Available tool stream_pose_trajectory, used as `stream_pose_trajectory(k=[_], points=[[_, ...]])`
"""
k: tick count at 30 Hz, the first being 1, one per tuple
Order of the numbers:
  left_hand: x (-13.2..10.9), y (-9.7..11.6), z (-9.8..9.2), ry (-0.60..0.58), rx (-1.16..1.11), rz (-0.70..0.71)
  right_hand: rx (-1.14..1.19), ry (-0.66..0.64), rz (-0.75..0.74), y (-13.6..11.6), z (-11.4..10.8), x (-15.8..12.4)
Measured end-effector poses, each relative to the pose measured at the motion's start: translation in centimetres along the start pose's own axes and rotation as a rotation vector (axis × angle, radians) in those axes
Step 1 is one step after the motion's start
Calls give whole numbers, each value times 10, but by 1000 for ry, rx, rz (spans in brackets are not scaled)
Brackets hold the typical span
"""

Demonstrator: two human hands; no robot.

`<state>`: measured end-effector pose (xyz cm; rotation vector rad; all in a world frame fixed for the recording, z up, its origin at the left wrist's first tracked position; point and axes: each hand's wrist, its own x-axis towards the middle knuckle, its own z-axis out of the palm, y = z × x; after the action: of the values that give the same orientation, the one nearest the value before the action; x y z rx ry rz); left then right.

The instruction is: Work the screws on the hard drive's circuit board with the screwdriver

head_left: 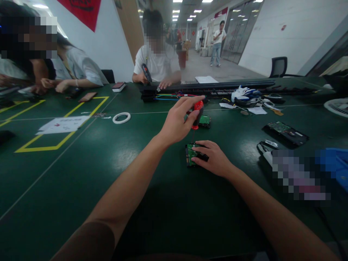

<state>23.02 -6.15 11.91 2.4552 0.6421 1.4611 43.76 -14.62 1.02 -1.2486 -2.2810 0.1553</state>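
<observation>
My left hand (178,119) is closed around the red and black handle of a screwdriver (198,112). The screwdriver stands nearly upright, and its thin shaft points down at a hard drive (191,155) with a green circuit board on top. Whether the tip touches a screw is too small to make out. My right hand (213,156) grips the drive from its right side, fingers lying across the board and covering part of it. Just beyond, a second hard drive (205,121) lies on the green table, partly hidden behind the screwdriver.
To the right lie a black device with an exposed board (285,133), a cable (268,156) and gloves (244,95). Long black rails (217,86) cross the far side, where a person holds a power tool (146,73). A white tape roll (121,118) and papers (63,124) lie left.
</observation>
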Motion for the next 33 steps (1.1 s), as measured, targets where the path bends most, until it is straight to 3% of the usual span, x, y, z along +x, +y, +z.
stream_pose_trajectory(k=[19, 27, 33], points=[[-2, -4, 8, 36, -216, -94, -25, -24, -1, 3, 2, 0], [-2, -2, 8, 49, -151, -92, -20, -18, 4, 1, 0, -1], [1, -1, -1, 62, -25, 7, -16, -9, 2, 1, 0, 0]])
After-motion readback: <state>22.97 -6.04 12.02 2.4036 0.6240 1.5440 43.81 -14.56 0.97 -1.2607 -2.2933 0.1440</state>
